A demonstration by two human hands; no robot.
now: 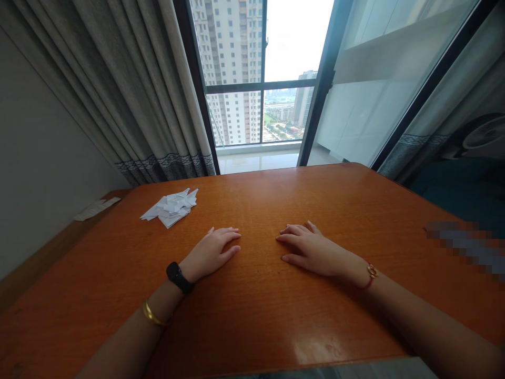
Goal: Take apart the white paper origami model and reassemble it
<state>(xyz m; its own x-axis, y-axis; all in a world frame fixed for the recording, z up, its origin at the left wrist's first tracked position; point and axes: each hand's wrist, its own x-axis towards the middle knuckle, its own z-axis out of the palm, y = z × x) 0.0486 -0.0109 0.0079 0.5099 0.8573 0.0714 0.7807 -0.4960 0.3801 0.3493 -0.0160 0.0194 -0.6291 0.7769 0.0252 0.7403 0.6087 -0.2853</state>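
Observation:
My left hand [213, 251] rests on the wooden table [252, 305], palm down, with its fingers stretched out and slightly apart. It holds nothing. A black watch band [180, 278] and a gold bangle [153, 314] circle that wrist and forearm. Across a gap, my right hand [310, 246] lies on the same tabletop, fingers spread, nothing in its grasp. A red cord bracelet [371, 272] with a gold piece is on its wrist. Beyond my left hand, apart from it, sits a small pile of folded white paper [172, 206].
Grey curtains [158, 95] hang at the far left, beside a window [262, 87] overlooking tall buildings. At the right edge of the table is a blurred-out patch [469, 245]. Some pale papers [97, 208] lie on a ledge by the left wall. A fan [483, 134] stands at far right.

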